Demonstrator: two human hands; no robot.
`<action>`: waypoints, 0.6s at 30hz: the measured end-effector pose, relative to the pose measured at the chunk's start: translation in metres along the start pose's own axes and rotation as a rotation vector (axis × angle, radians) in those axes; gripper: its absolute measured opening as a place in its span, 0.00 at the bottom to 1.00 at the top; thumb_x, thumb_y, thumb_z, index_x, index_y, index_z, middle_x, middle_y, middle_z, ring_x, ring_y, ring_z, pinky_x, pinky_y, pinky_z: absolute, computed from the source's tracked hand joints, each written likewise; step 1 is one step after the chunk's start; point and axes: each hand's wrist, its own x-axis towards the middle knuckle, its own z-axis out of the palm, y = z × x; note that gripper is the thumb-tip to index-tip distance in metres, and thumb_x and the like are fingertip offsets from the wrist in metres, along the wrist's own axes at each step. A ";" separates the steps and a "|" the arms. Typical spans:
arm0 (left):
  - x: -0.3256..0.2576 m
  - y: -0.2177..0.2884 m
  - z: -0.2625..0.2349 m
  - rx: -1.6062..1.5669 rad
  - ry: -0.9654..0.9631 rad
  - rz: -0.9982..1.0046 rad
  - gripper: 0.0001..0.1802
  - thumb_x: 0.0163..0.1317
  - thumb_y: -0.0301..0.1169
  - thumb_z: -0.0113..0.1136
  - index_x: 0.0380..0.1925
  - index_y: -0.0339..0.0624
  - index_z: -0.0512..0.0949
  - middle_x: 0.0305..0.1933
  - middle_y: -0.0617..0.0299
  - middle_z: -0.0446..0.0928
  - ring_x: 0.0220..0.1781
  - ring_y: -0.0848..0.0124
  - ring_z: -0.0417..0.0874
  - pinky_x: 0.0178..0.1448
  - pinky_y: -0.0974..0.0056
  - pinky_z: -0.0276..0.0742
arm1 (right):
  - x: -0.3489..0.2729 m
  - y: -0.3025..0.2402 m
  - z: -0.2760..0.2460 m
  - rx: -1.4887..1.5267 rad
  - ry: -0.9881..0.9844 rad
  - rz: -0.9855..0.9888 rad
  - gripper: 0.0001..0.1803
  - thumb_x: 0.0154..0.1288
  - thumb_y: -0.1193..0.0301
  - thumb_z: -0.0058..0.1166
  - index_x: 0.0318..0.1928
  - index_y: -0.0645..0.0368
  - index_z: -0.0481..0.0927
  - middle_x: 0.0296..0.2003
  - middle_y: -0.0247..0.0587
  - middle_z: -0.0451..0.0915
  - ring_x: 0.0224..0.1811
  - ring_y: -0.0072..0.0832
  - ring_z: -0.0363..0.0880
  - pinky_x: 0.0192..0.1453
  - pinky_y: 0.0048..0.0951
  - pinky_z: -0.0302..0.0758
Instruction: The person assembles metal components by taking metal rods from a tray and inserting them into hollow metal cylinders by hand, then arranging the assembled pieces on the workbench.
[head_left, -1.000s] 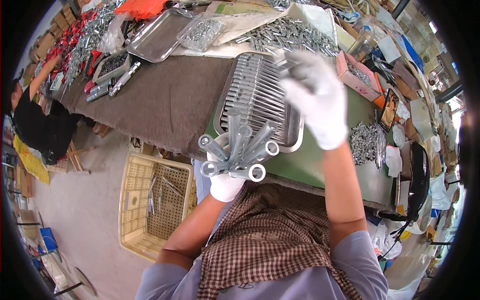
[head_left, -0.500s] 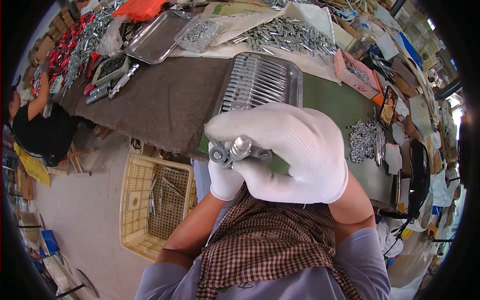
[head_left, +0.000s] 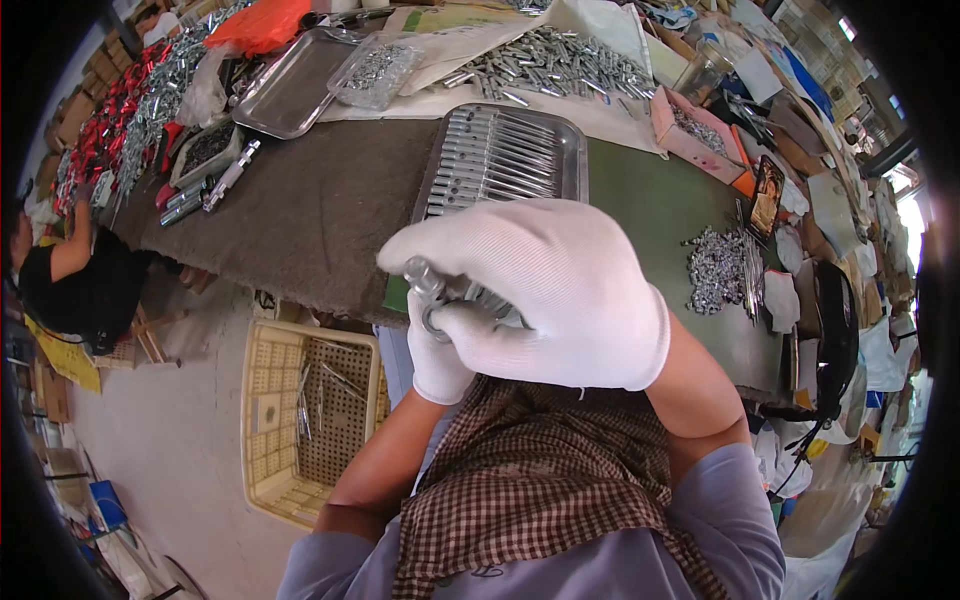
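Both my hands wear white knitted gloves and meet above the bench's near edge. My right hand [head_left: 545, 290] curls in front, thumb and fingers closed around a shiny metal fitting [head_left: 424, 278] with a rounded end and a ring-like part. More metal shows inside its curl. Lower and behind it is my left hand [head_left: 440, 365], against the underside of the fitting; its fingers are mostly hidden. Just beyond the hands lies a steel tray [head_left: 574, 170] holding a row of slim metal rods with thicker, holed ends [head_left: 470, 150].
A green mat [head_left: 640, 210] carries small metal pieces [head_left: 718, 268] on the right. A pink box [head_left: 690, 135], a heap of metal cylinders [head_left: 560, 60] and another steel tray [head_left: 290, 90] stand farther back. Below left is a yellow crate [head_left: 262, 430]. A co-worker [head_left: 75, 285] sits far left.
Both hands have shifted slightly left in the picture. The fitting has turned: its rounded end now points up and left, and the nut-like ring has swung out of clear sight.
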 end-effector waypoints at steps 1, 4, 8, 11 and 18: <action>0.001 0.000 0.000 0.000 -0.002 -0.004 0.23 0.73 0.45 0.35 0.60 0.43 0.61 0.63 0.54 0.65 0.62 0.64 0.70 0.65 0.54 0.67 | 0.000 0.001 0.000 -0.069 -0.016 -0.040 0.23 0.43 0.77 0.60 0.46 0.55 0.79 0.32 0.37 0.81 0.31 0.33 0.82 0.35 0.29 0.78; 0.002 0.004 0.005 -0.164 -0.006 -0.136 0.29 0.72 0.50 0.32 0.63 0.43 0.59 0.63 0.53 0.65 0.65 0.61 0.68 0.69 0.53 0.63 | -0.001 0.003 0.002 -0.115 0.004 -0.082 0.23 0.43 0.75 0.61 0.45 0.52 0.79 0.31 0.36 0.81 0.31 0.36 0.81 0.34 0.31 0.78; 0.002 0.010 0.014 -0.095 0.007 -0.161 0.31 0.72 0.51 0.32 0.64 0.40 0.58 0.64 0.51 0.64 0.67 0.59 0.66 0.71 0.52 0.61 | 0.001 0.003 0.004 -0.128 0.038 -0.121 0.21 0.44 0.74 0.61 0.43 0.49 0.80 0.32 0.34 0.81 0.32 0.35 0.81 0.35 0.32 0.78; 0.003 0.010 0.011 -0.196 -0.031 -0.185 0.31 0.72 0.51 0.32 0.64 0.39 0.58 0.65 0.51 0.63 0.67 0.58 0.66 0.70 0.51 0.63 | 0.000 0.004 0.002 -0.123 -0.054 -0.050 0.18 0.45 0.74 0.61 0.41 0.49 0.80 0.32 0.33 0.81 0.32 0.35 0.81 0.36 0.33 0.78; -0.001 0.012 0.011 0.459 -0.125 0.071 0.24 0.71 0.37 0.44 0.62 0.36 0.61 0.60 0.50 0.68 0.59 0.62 0.75 0.60 0.58 0.76 | 0.003 0.014 0.003 0.071 -0.086 -0.133 0.10 0.50 0.71 0.56 0.36 0.52 0.77 0.28 0.37 0.76 0.35 0.38 0.78 0.42 0.39 0.75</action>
